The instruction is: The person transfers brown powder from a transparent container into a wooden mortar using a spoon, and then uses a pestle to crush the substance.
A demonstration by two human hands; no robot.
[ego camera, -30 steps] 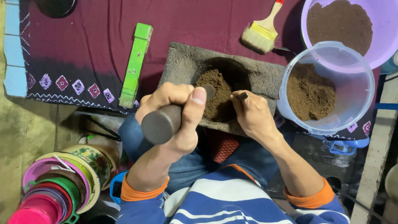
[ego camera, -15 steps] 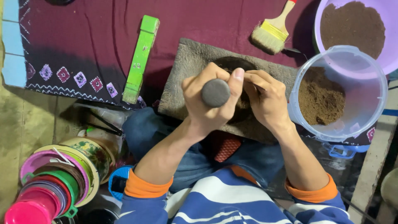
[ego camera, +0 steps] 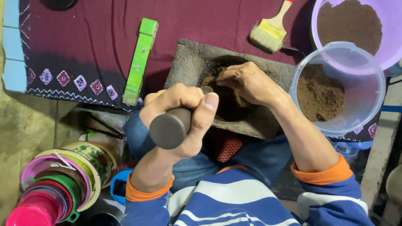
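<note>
At the far left, on the floor, stands a stack of coloured plastic rings and lids (ego camera: 54, 188), pink, green and yellow, not touched by anybody. Above it, on the dark maroon cloth (ego camera: 83, 46), lies a long green wooden bar (ego camera: 138, 62), well apart from both hands.

The left hand (ego camera: 178, 115) is closed fully around a dark, round-ended pestle (ego camera: 169, 127), thumb pressed along its side; the lower end points into the hollow of the grey stone mortar slab (ego camera: 186, 62) on the person's lap. The right hand (ego camera: 247, 81) is inside that hollow, fingers bent and pinched together on the brown powder (ego camera: 234, 102) (whether they hold a small tool I cannot tell).

To the right, a yellow-bristled brush with wooden handle (ego camera: 270, 31) lies just beside the slab, then a clear plastic tub (ego camera: 335, 88) half filled with brown powder, and behind it a purple basin (ego camera: 356, 25) with more.

I judge the step to be pounding, with the right hand gathering powder under the pestle. The next stroke calls for those fingers to clear the hollow first.
</note>
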